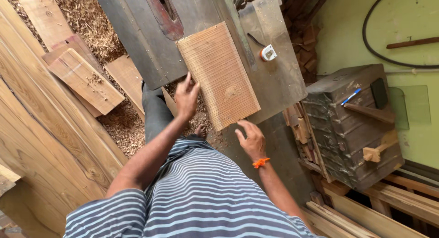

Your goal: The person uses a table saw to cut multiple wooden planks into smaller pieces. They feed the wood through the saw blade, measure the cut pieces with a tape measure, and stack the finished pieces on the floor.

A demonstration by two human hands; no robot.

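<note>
A ribbed wooden board [218, 73] lies flat on the metal saw table [274, 78], its near end jutting over the table's edge toward the person. The left hand [186, 97] rests against the board's left edge near that end, fingers loosely spread and touching the wood. The right hand [250, 138] hovers just beside the board's near corner, fingers open and slightly curled; whether they touch the wood is hard to tell from this angle. An orange band [260, 162] circles the right wrist. A small white-and-orange object [268, 52], perhaps a tape measure, sits on the table beyond the board. Sawdust [121, 124] covers the floor, where loose planks [84, 80] lie. A dark wooden chest [352, 124] stands at right.
</note>
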